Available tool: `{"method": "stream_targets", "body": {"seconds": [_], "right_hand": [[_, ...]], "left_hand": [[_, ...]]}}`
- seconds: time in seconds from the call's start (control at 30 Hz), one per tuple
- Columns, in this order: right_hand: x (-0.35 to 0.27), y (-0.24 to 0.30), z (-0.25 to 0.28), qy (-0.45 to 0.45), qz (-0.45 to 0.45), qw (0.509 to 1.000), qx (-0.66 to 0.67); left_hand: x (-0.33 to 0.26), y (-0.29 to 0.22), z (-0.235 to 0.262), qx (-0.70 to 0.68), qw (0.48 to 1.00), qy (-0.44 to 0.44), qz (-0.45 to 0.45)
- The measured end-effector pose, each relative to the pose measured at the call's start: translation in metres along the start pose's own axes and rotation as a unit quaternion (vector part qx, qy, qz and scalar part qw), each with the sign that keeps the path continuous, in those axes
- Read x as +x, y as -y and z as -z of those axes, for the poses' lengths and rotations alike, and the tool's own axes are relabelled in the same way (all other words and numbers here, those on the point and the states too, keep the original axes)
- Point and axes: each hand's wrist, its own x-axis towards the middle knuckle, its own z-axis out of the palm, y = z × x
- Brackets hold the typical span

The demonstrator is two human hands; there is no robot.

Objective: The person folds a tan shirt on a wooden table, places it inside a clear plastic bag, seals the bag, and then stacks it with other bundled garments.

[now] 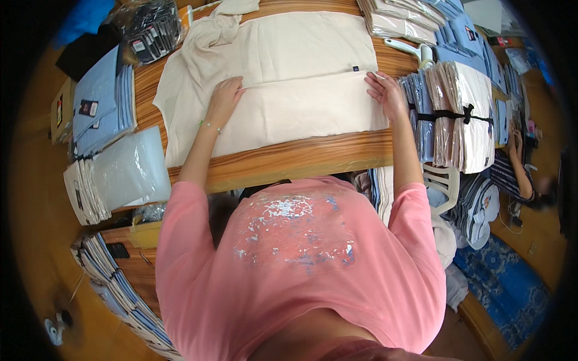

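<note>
A cream long-sleeved shirt (307, 45) lies spread on the wood-grain table (271, 157), its near side making a flat panel with a straight edge across the middle. One sleeve is bunched over the shirt's far left. At the left end of that straight edge, my left hand (227, 96) pinches the cloth, fingertips together. My right hand (387, 95) grips the edge's other end, by the shirt's right border, its fingers slightly apart. Near that hand a small dark label (356, 68) shows on the cloth. The undersides of both hands are hidden.
Bagged blue shirts (96, 99) and clear plastic sleeves (133, 165) stand at the left. To the right are a tied shirt stack (460, 117), a white-handled lint roller (409, 48) and more bagged shirts (403, 18). Another person's arm (519, 165) shows at far right.
</note>
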Motion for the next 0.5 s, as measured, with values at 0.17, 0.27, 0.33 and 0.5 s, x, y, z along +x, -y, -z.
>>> {"method": "stream_targets", "body": {"seconds": [0.17, 0.27, 0.33, 0.5], "right_hand": [[-0.023, -0.066, -0.018, -0.151, 0.381, 0.788, -0.460], [-0.045, -0.091, -0.019, -0.128, 0.293, 0.629, -0.708], [-0.051, -0.100, -0.003, -0.114, 0.262, 0.664, -0.691], [-0.091, -0.101, 0.005, -0.096, 0.262, 0.696, -0.662]], "left_hand": [[-0.005, -0.003, -0.003, 0.053, 0.998, -0.031, -0.027], [-0.005, -0.007, -0.001, 0.034, 0.998, -0.045, -0.018], [-0.019, -0.011, -0.005, 0.048, 0.998, -0.028, -0.018], [-0.045, -0.025, -0.008, 0.071, 0.997, -0.022, 0.008]]}}
